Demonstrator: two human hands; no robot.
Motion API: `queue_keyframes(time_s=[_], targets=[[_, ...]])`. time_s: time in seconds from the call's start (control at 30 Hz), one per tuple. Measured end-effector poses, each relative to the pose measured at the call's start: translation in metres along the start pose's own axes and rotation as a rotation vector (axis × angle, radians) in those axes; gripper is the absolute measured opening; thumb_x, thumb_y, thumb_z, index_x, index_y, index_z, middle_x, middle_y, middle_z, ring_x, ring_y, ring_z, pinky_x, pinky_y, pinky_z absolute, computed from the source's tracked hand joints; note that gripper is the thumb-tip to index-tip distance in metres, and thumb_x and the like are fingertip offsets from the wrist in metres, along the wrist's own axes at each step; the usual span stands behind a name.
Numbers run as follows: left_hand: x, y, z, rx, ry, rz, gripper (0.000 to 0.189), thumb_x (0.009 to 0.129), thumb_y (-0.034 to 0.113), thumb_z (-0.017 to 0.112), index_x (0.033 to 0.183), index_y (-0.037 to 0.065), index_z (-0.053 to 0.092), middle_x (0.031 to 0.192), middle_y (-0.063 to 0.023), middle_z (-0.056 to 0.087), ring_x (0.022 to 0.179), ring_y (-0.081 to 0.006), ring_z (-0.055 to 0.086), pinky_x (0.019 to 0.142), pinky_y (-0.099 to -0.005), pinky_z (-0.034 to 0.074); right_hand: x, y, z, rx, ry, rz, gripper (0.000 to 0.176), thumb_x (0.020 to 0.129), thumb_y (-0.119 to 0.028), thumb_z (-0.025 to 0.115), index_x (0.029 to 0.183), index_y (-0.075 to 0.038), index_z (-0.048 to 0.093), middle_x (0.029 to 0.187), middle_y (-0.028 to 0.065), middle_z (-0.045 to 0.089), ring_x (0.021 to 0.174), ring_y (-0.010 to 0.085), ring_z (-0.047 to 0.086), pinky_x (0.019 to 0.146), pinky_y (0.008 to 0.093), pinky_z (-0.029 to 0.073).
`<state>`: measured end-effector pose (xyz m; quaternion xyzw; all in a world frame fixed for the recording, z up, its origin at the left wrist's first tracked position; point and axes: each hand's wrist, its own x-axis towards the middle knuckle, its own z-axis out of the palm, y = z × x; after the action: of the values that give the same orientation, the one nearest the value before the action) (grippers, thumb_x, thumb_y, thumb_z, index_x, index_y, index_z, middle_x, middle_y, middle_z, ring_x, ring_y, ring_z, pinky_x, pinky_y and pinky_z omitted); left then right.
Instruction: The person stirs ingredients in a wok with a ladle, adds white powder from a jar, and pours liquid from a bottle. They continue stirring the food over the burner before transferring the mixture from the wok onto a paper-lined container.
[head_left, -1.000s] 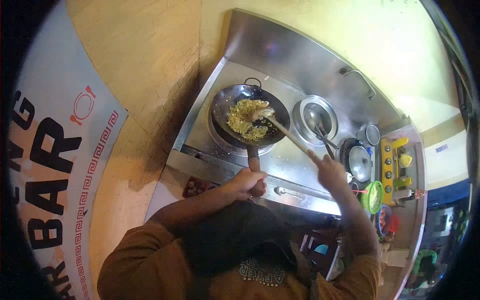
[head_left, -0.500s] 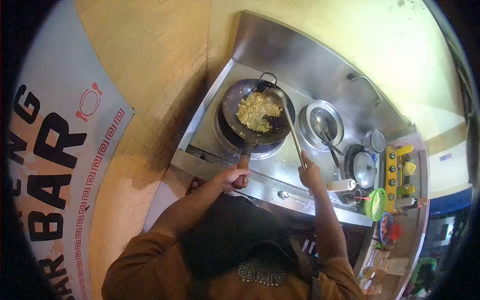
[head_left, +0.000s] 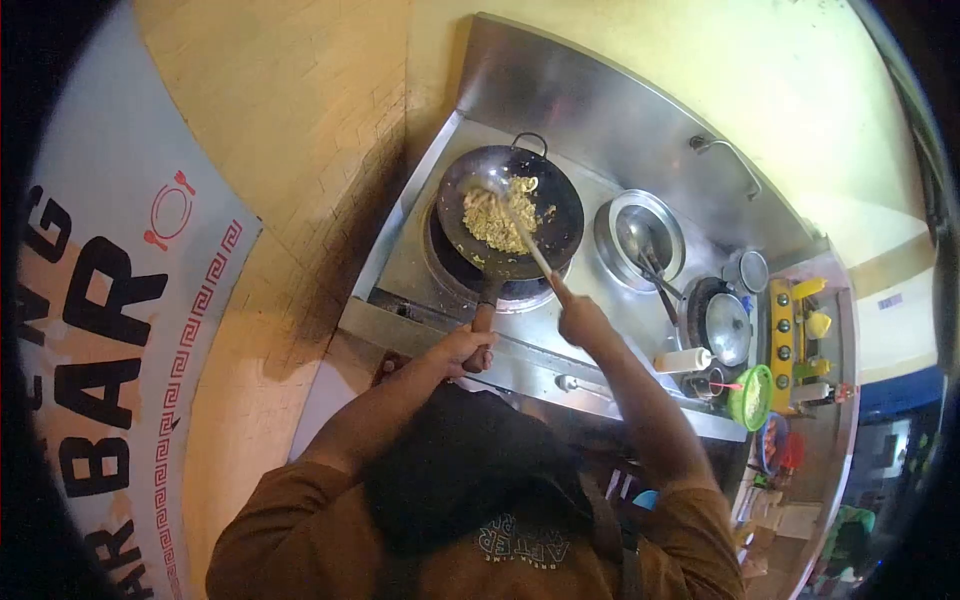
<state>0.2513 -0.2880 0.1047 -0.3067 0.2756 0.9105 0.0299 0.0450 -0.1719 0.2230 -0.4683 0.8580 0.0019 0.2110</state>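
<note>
My left hand (head_left: 463, 350) is wrapped round the wooden handle (head_left: 481, 322) of a dark wok (head_left: 563, 205) on the burner. Yellowish fried rice (head_left: 495, 230) lies in the wok's middle, with loose grains around it. In my closed right hand (head_left: 582, 318) is the long shaft of a ladle (head_left: 530, 242). Its head is at the upper left of the rice, blurred and partly hidden by the food.
Right of the wok stands a metal pot (head_left: 610, 240) with utensils in it. Further right are a pan with a lid (head_left: 728, 328), a white squeeze bottle (head_left: 684, 361), a green basket (head_left: 751, 398) and a yellow rack (head_left: 783, 345). A steel splashback (head_left: 600, 110) rises behind.
The ladle's head has swung from the right side of the wok to its upper left. My right hand has moved left and up with it. My left hand stays on the handle.
</note>
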Motion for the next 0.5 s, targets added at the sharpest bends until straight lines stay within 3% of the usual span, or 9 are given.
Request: queue_keyframes(time_s=[0.03, 0.13, 0.33, 0.43, 0.5], targets=[[0.002, -0.001, -0.001, -0.003, -0.013, 0.005, 0.021, 0.085, 0.01, 0.067, 0.094, 0.009, 0.048, 0.072, -0.003, 0.052, 0.055, -0.0149, 0.055, 0.046, -0.0324, 0.05, -0.025, 0.0, -0.011, -0.199, -0.064, -0.033, 0.076, 0.085, -0.005, 0.049, 0.152, -0.016, 0.014, 0.086, 0.0286, 0.064, 0.082, 0.0408, 0.066, 0.075, 0.0486, 0.053], [0.005, -0.003, -0.006, -0.03, -0.036, 0.003, 0.018, 0.086, 0.01, 0.066, 0.093, 0.01, 0.049, 0.071, -0.002, 0.052, 0.055, -0.0142, 0.054, 0.047, -0.0326, 0.049, -0.066, 0.015, -0.027, -0.41, -0.085, 0.049, 0.071, 0.087, -0.007, 0.048, 0.15, -0.013, 0.018, 0.084, 0.028, 0.064, 0.078, 0.0404, 0.066, 0.072, 0.0501, 0.053], [0.003, 0.001, -0.007, -0.017, -0.042, -0.017, 0.015, 0.087, 0.012, 0.064, 0.094, 0.011, 0.052, 0.069, -0.0013, 0.052, 0.054, -0.0143, 0.054, 0.049, -0.0326, 0.048, 0.002, 0.006, 0.016, -0.024, 0.071, 0.033, 0.068, 0.087, -0.005, 0.045, 0.149, -0.011, 0.02, 0.079, 0.0266, 0.065, 0.073, 0.0411, 0.066, 0.067, 0.051, 0.053], [-0.011, 0.002, 0.005, 0.024, -0.002, -0.008, 0.012, 0.087, 0.011, 0.064, 0.091, 0.008, 0.053, 0.069, -0.0025, 0.053, 0.055, -0.0155, 0.054, 0.05, -0.0331, 0.049, -0.064, -0.029, -0.003, -0.122, -0.074, -0.055, 0.071, 0.086, -0.004, 0.045, 0.15, -0.009, 0.014, 0.079, 0.0259, 0.065, 0.07, 0.0414, 0.066, 0.066, 0.0519, 0.053], [-0.029, -0.002, 0.046, -0.027, -0.046, 0.012, 0.011, 0.087, 0.011, 0.063, 0.088, 0.005, 0.054, 0.069, -0.0034, 0.054, 0.055, -0.0166, 0.054, 0.051, -0.0334, 0.049, -0.08, -0.004, -0.011, -0.144, -0.149, 0.032, 0.081, 0.083, -0.007, 0.052, 0.152, -0.017, 0.011, 0.083, 0.0275, 0.065, 0.076, 0.0424, 0.066, 0.072, 0.0521, 0.052]])
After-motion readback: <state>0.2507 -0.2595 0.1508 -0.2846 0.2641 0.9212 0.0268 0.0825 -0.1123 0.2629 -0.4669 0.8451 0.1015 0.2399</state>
